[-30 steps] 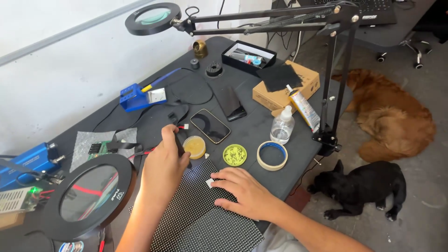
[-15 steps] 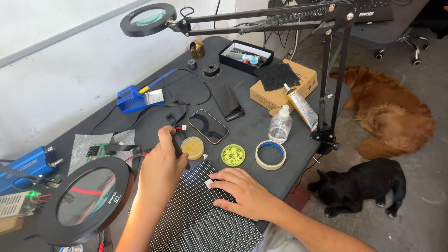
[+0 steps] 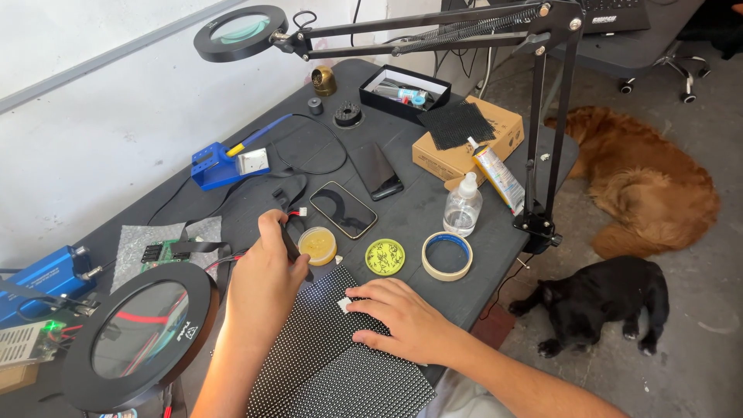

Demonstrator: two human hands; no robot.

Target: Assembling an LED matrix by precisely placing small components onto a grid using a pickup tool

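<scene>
Working at the near edge of the counter, the left hand had its fingers clenched around a dark pen-like tool, tip down beside the small yellow paste tin and just off the far corner of the dotted black panel. The right hand lay flat on that panel, fingers spread and released, grasping nothing, fingertips next to a small white bit on the surface. The panel sat at the front of the counter, partly overhanging toward the person; its long axis ran diagonally, from the near right corner up toward the tin, dotted face up. The tool leaned steeply, upper end hidden in the fist; I couldn't tell what the tip was. My read: for this step to go well, the right palm should have kept the panel pinned so it couldn't slide on the overhang, and the tool tip should have come in at a shallow angle along the dot rows, not across them. The green round tin, tape roll, phone and clear bottle stood just beyond. The round magnifier lamp sat near the left forearm.
</scene>
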